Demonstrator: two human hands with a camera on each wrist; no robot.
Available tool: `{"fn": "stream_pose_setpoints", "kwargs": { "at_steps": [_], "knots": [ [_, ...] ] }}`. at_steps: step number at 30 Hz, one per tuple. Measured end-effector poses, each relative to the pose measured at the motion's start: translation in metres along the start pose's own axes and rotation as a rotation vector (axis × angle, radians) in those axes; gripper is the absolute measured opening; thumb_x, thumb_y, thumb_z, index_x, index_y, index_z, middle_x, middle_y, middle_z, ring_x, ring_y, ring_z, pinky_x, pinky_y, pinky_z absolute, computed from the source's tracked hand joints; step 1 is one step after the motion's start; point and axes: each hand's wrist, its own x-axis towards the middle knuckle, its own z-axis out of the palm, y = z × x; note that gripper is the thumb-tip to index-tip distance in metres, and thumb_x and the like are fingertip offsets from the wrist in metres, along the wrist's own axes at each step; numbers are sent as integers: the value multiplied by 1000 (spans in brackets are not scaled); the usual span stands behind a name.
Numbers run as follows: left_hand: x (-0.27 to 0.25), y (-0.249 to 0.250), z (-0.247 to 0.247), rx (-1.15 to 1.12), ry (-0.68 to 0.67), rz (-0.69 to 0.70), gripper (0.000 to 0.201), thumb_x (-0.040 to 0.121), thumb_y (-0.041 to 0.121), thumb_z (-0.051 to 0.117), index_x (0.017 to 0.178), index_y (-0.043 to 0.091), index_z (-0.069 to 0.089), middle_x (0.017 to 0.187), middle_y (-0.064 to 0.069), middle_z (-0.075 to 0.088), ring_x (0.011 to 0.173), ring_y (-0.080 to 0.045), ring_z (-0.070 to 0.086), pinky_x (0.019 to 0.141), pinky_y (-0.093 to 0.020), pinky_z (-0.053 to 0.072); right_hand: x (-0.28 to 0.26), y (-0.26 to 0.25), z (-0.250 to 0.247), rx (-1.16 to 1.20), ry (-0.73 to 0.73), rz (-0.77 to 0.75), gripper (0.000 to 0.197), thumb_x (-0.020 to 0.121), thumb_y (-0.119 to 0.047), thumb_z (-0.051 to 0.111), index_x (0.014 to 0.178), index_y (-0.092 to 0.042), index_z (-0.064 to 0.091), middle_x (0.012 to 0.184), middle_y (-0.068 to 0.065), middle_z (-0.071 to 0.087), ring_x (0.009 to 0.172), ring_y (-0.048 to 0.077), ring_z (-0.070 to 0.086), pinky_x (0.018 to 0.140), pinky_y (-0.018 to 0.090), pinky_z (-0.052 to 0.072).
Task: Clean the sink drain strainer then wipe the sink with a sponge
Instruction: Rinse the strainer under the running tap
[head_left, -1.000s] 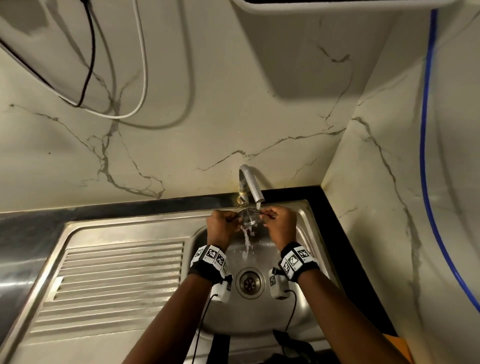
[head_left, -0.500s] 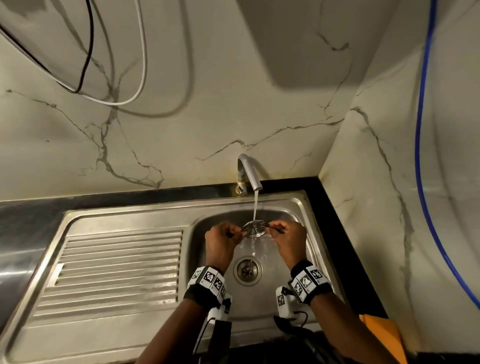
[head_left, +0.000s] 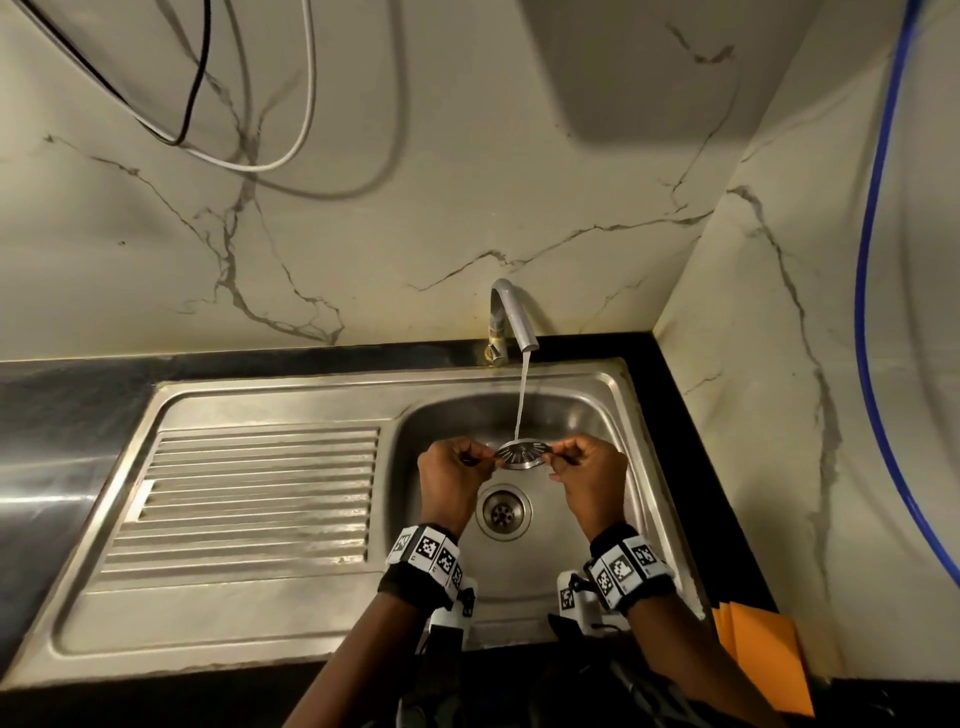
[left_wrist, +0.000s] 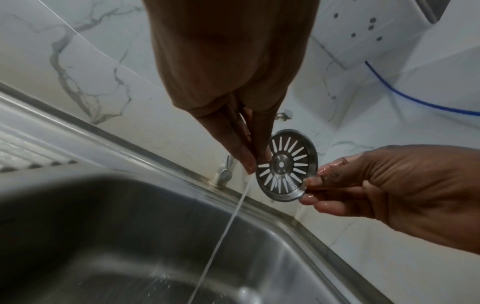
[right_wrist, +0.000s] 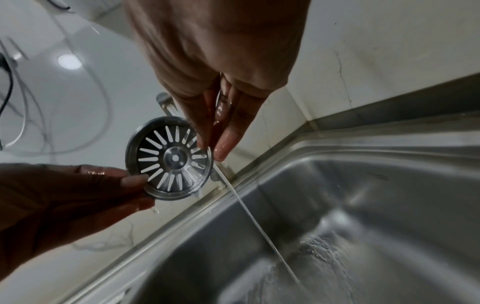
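A round steel strainer (head_left: 522, 455) with radial slots hangs over the sink bowl (head_left: 597, 426), under a thin stream of water from the tap (head_left: 511, 317). My left hand (head_left: 457, 475) pinches its left rim and my right hand (head_left: 587, 475) pinches its right rim. In the left wrist view the strainer (left_wrist: 285, 164) sits between my left fingertips (left_wrist: 246, 162) and the right hand (left_wrist: 389, 185). The right wrist view shows the strainer (right_wrist: 168, 158) the same way, with water running off its edge. Below it lies the open drain (head_left: 503, 512). No sponge is in view.
A ribbed steel draining board (head_left: 249, 499) lies left of the bowl. Marble walls close the back and right. A blue hose (head_left: 872, 291) runs down the right wall; black and white cables (head_left: 260, 161) hang at upper left. Something orange (head_left: 758, 649) lies at the counter's front right.
Both hands have lowered the strainer away from the tap spout and toward me. The water stream above it is now longer.
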Motion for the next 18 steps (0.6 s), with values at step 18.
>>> {"fn": "stream_pose_setpoints", "kwargs": {
  "at_steps": [18],
  "knots": [
    [9, 27, 0, 23, 134, 76, 9, 79, 14, 79, 76, 20, 74, 73, 10, 73, 69, 0, 68, 67, -12, 53, 18, -50, -10, -225, 95, -159, 15, 75, -7, 80, 77, -17, 70, 72, -9, 68, 68, 1, 65, 65, 21, 55]
  ]
}}
